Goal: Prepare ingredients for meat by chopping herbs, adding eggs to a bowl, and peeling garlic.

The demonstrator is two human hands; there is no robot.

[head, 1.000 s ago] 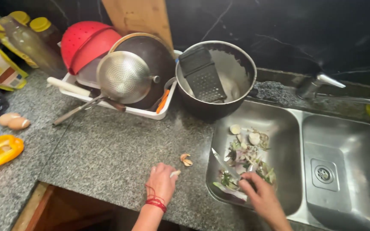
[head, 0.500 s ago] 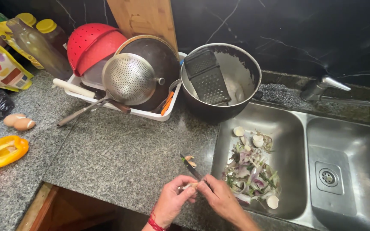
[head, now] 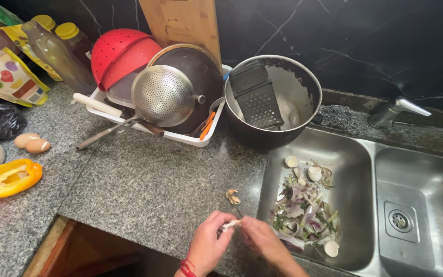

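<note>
My left hand (head: 208, 245) and my right hand (head: 263, 242) meet over the front edge of the granite counter (head: 144, 190). Together they pinch a small pale garlic clove (head: 229, 224) between their fingertips. A red thread band circles my left wrist. A bit of garlic skin (head: 232, 196) lies on the counter just beyond my hands. To the right, the left sink basin (head: 344, 159) holds a heap of onion and vegetable peelings (head: 306, 213) and eggshell halves (head: 314, 173).
A white dish rack (head: 180, 136) at the back holds a metal strainer (head: 162, 96), a dark pan and red colanders (head: 121, 54). A black pot with a grater (head: 257, 97) stands beside it. Half a yellow pepper (head: 8, 178), two eggs (head: 32, 143), bottles and a tap (head: 396, 110) are around.
My right hand left the peelings in the sink and came to my left hand. Both now hold the garlic clove over the counter's edge.
</note>
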